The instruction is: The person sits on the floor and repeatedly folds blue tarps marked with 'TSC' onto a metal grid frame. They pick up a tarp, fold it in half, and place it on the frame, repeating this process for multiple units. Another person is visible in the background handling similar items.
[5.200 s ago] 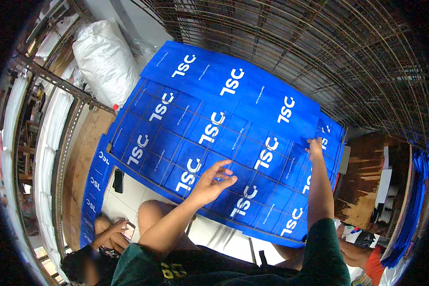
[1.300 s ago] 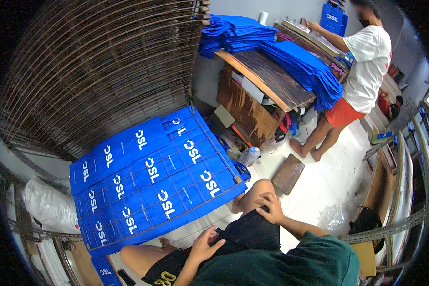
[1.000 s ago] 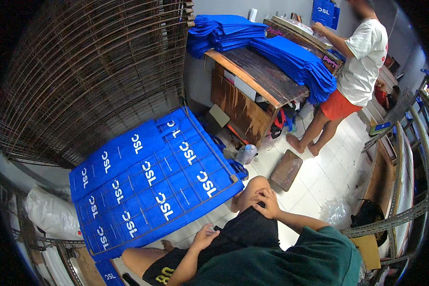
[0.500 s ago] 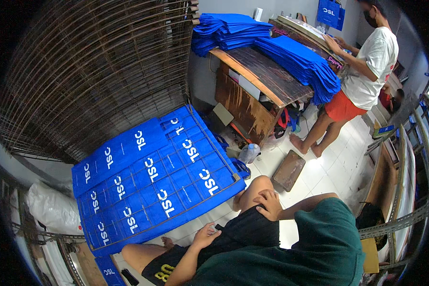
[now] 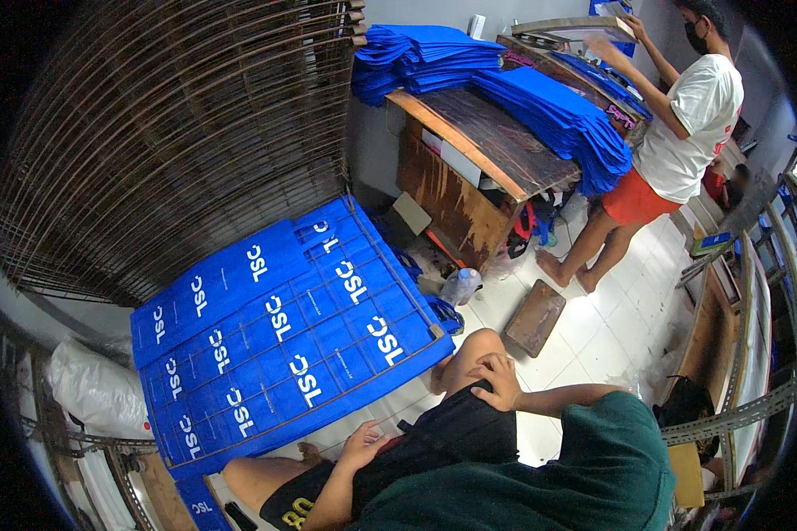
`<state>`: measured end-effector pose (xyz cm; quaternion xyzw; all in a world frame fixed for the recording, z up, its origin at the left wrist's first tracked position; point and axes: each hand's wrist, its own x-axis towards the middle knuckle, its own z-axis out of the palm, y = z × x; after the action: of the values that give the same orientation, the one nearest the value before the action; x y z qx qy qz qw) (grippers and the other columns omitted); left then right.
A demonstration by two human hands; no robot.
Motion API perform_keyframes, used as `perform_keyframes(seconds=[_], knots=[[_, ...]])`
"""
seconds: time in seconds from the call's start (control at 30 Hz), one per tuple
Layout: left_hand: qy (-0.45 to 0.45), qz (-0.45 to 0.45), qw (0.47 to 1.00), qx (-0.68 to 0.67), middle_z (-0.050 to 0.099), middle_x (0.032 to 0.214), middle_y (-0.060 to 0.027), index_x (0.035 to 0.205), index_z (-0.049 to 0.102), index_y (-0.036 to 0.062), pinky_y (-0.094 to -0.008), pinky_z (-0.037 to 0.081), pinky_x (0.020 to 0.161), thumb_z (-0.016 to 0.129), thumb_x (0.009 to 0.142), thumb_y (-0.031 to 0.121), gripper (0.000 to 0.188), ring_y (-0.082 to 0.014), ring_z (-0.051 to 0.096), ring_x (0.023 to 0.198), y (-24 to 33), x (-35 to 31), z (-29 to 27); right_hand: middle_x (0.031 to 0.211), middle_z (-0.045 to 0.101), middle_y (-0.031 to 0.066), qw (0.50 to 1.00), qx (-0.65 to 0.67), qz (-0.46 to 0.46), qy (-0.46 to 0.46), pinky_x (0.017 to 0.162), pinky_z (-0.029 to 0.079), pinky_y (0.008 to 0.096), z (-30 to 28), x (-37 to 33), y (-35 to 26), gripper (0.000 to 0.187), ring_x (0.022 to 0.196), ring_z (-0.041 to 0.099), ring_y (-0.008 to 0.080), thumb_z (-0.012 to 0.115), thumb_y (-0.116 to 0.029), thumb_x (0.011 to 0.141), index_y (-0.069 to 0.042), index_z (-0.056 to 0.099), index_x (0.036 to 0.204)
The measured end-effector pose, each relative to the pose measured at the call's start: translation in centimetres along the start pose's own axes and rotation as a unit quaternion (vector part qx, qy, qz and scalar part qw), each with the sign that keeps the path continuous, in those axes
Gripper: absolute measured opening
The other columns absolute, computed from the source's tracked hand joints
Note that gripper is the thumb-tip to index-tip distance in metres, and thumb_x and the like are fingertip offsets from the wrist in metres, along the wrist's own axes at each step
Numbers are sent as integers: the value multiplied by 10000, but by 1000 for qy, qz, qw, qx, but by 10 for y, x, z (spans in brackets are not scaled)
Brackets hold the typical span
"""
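My right hand [image 5: 498,382] rests on my right knee with its fingers spread, holding nothing. My left hand [image 5: 360,445] is over my lap beside the black shorts [image 5: 456,434], its fingers loosely stretched out and nothing plainly in them. Ahead of my legs, blue fabric panels [image 5: 239,354] with white print lie in overlapping rows on a wire drying rack [image 5: 354,389]. Neither hand touches them. More wire rack layers [image 5: 186,133] stand tilted up behind the panels.
A wooden table [image 5: 478,133] carries stacks of blue fabric [image 5: 549,115]. Beside it a co-worker [image 5: 695,115] in a white shirt lifts a framed screen [image 5: 567,31]. A brown block [image 5: 537,319] and a plastic bottle [image 5: 461,285] are on the tiled floor. A white sack [image 5: 97,385] sits left.
My left hand has shifted slightly left and its fingers have loosened. My right hand stays on the knee. The co-worker has raised the framed screen off the table.
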<state>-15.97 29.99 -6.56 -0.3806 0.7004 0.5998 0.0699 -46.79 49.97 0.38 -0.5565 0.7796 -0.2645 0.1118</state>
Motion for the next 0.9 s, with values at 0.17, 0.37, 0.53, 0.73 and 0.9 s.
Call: perform_keyframes(seconds=[0.17,0.37,0.53,0.73,0.9], knots=[[24,-6,998,-60,607,996,-151,1255,448,46,-335,485,782,698,776,350,619,-220,597,905,-51,4,-5,1005,557,122,993,108,32,20,853,390,392,-6,25,12,336,982,527,243,646,-271,736,-95,605,1019],[78,-11,992,-94,599,929,-117,1215,483,38,-296,470,720,694,793,280,531,-182,570,805,-33,-29,-17,925,609,48,896,356,44,262,731,449,290,-151,149,65,305,858,562,137,626,-225,822,-45,571,1063],[92,-31,987,-125,603,912,-112,1193,495,30,-287,466,719,692,797,252,496,-169,567,800,-21,-29,-15,1105,550,165,708,574,89,403,853,457,373,-318,216,110,690,984,572,247,527,-517,837,6,366,1256],[117,-27,986,-118,612,944,-130,1204,473,13,-288,472,738,694,796,238,516,-173,584,859,-25,-29,-13,1346,344,270,506,744,56,432,993,340,544,-364,246,131,1006,1207,411,406,545,-637,760,51,129,1365],[144,-16,986,-83,614,954,-130,1211,461,12,-295,473,751,685,802,264,530,-171,590,862,-24,-41,-19,1321,395,230,486,748,63,447,948,365,584,-359,273,126,883,1169,434,415,506,-647,773,4,283,1328]])
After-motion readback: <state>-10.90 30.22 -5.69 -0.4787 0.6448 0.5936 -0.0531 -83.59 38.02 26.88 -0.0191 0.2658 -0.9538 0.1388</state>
